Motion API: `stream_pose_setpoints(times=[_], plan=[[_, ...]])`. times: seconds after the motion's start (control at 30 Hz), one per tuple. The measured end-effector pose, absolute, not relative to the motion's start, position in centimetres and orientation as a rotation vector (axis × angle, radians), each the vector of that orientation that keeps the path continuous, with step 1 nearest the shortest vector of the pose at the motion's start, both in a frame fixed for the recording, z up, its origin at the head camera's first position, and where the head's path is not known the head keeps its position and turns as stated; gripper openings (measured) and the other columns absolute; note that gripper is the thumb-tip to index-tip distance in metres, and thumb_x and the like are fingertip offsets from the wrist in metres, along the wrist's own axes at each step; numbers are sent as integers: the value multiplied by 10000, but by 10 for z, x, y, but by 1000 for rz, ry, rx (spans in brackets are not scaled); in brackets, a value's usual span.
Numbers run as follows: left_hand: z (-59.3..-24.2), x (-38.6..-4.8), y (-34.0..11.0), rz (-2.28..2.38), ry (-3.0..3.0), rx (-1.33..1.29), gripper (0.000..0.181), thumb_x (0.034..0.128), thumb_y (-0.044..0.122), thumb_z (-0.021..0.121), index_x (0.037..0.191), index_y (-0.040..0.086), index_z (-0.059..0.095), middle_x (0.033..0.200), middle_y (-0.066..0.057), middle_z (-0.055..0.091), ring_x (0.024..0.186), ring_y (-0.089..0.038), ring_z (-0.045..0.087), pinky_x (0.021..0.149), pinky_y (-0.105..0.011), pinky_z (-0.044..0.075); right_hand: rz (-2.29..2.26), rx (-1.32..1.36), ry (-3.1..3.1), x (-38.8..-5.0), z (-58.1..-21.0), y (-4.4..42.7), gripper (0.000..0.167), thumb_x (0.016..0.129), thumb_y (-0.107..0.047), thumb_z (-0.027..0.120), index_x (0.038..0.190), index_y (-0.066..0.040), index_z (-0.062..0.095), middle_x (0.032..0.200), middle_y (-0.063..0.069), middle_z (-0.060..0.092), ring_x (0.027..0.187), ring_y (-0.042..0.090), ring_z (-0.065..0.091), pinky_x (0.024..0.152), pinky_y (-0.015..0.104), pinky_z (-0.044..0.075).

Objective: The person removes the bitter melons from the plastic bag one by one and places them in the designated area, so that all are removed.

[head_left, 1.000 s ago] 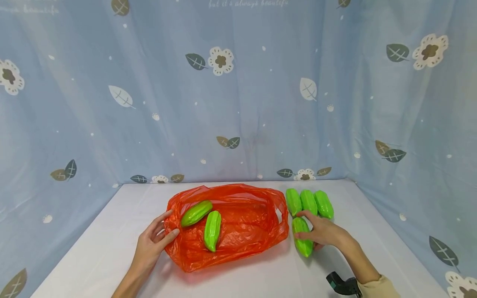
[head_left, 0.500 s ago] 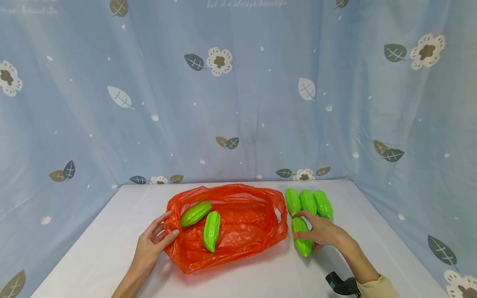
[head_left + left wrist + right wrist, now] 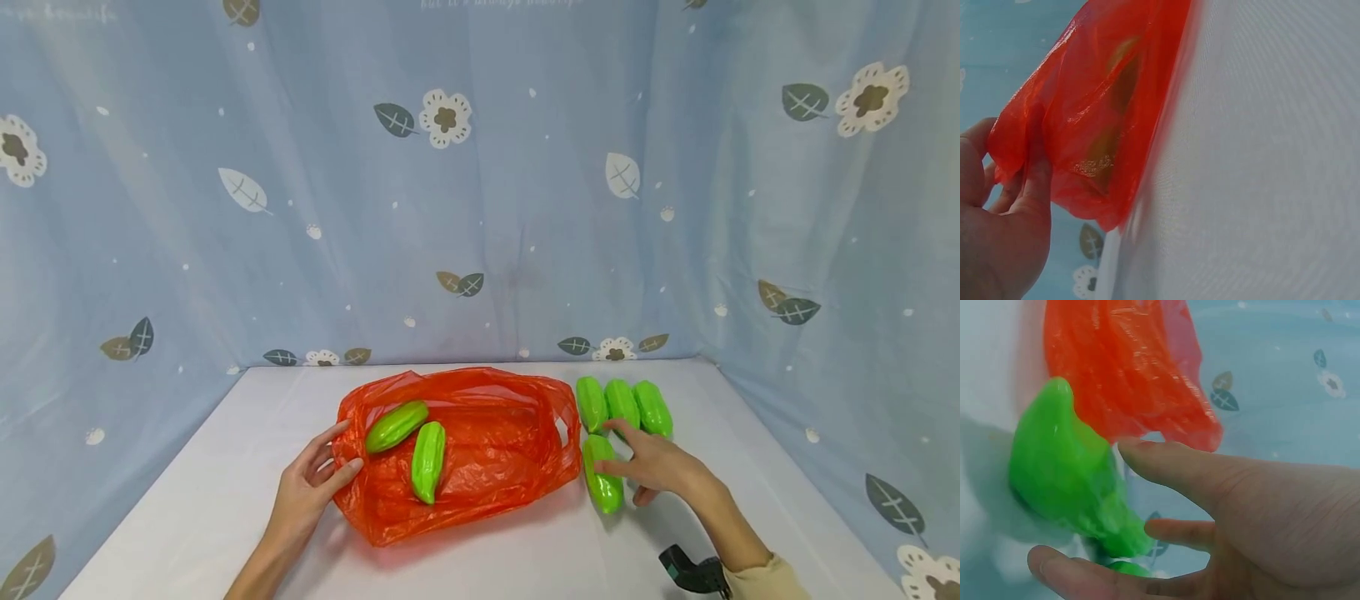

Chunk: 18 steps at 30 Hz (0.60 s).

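An orange-red plastic bag (image 3: 480, 467) lies mouth-up on the white table, two glossy green ribbed vegetables (image 3: 428, 462) inside it. My left hand (image 3: 303, 487) grips the bag's left rim between thumb and fingers, also seen close up in the left wrist view. To the right of the bag lies another green ribbed vegetable (image 3: 602, 479) with a pointed end. Over it my right hand (image 3: 660, 462) is spread; the right wrist view shows a gap between thumb, fingers and this vegetable (image 3: 1060, 462).
Three more green vegetables (image 3: 622, 402) stand side by side behind my right hand, near the bag's right handle. A blue patterned curtain (image 3: 480, 183) encloses the table (image 3: 187, 500) at the back and sides. A black device (image 3: 690, 571) is at my right wrist.
My right fingers have spread off the single vegetable on the right. It has shifted slightly left and tilted differently. My left hand and the bag stay put.
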State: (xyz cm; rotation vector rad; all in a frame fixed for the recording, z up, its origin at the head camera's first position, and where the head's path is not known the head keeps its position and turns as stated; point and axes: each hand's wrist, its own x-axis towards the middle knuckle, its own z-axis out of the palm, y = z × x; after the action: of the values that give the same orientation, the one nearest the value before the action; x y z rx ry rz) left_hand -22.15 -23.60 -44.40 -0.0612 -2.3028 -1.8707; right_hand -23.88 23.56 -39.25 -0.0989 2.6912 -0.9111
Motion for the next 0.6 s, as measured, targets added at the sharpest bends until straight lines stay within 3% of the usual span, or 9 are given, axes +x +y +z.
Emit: stream_pose_setpoints(times=[0.07,0.33,0.6], plan=[[-442,-222,-236,-1878,-2296,-72,624,890,189,733,1452,205,465,1237,97,626,1054,3,651,854,-151,541,-873,-81,2714,-237,-388,236,774,850,-453,732,1461,-133,381,767,145,629,500,210,648,560,318,533],[-441,-222,-235,-1860,-2283,-118,612,900,183,721,1454,190,462,1261,55,615,1046,-11,659,849,-166,548,-828,-92,2831,-232,-369,230,767,867,-489,698,1456,-100,398,759,58,629,536,177,608,563,315,460],[-442,-221,-235,-1868,-2282,-138,611,904,169,715,1458,177,458,1250,69,614,1045,-15,659,852,-166,548,-885,-236,2884,-236,-339,180,387,889,-372,711,1156,-110,616,768,64,622,558,172,565,532,281,487]])
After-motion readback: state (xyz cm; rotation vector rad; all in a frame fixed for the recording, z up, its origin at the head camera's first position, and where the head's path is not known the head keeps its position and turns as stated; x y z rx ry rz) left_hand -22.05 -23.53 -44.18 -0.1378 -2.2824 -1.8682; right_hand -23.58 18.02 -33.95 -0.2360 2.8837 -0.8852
